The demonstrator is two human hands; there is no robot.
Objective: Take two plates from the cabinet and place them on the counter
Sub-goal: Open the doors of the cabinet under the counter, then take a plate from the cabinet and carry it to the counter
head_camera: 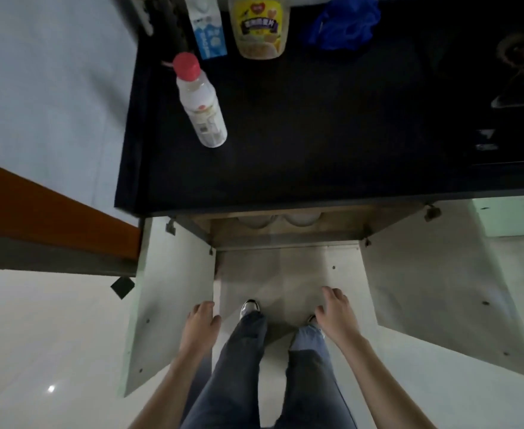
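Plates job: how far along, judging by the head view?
Done: both cabinet doors, left door and right door, stand open, and pale rims of dishes show on the shelf under the counter. In hand: nothing; the left hand is at the left door's edge, and the right hand hangs free, fingers spread. Left: taking both plates out and setting them on the counter, which holds none.

black counter (pixel 316 134), red-capped bottle (pixel 200 103), blue cloth (pixel 344 21), blue jeans (pixel 239 366)
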